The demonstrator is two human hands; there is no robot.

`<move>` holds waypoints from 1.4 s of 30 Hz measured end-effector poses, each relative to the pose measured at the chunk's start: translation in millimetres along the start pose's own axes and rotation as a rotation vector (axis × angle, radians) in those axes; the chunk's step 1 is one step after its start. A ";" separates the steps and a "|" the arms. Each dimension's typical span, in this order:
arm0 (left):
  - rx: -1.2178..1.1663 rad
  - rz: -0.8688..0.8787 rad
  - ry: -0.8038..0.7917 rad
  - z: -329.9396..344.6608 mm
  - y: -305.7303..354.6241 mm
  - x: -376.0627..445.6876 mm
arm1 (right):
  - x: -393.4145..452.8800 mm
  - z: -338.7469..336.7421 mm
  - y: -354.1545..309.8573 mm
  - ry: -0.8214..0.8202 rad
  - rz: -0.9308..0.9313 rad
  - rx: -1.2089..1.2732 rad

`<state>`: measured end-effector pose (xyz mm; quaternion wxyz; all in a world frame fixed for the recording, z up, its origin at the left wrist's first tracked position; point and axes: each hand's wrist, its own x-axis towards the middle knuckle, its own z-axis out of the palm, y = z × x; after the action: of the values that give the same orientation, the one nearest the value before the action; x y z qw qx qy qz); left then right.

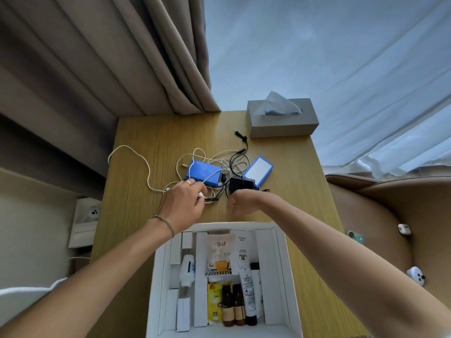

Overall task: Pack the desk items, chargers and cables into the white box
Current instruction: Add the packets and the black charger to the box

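Note:
The white box stands open at the desk's near edge, holding bottles, tubes and sachets. Beyond it lies a tangle of white cable and black cable around a blue battery pack, a black charger and a blue-edged white card box. My left hand pinches a white cable end beside the battery pack. Just in front of the charger, my right hand is curled; its fingers are hidden from view.
A grey tissue box sits at the desk's far right corner. Curtains hang behind the desk. A tan armchair with small white gadgets stands to the right. A white wall socket unit is at the left.

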<state>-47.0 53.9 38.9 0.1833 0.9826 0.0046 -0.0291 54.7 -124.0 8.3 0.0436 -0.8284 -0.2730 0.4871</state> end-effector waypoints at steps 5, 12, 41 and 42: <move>-0.061 -0.058 -0.050 8.6 -12.7 6.8 | 28.0 7.3 -6.6 -0.124 0.003 0.024; -0.123 -0.093 -0.105 18.4 -19.8 15.7 | 49.3 15.0 -10.7 -0.214 0.061 0.011; -0.101 -0.105 -0.240 24.6 -4.9 65.9 | 23.5 2.3 1.5 0.078 -0.101 0.035; -0.103 -0.113 -0.245 24.7 -3.0 69.4 | 18.5 0.2 6.7 0.152 -0.109 0.085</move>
<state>20.9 47.7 10.8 0.2310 0.9591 0.0391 -0.1591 64.2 -120.5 -8.6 0.1260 -0.8442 -0.2928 0.4311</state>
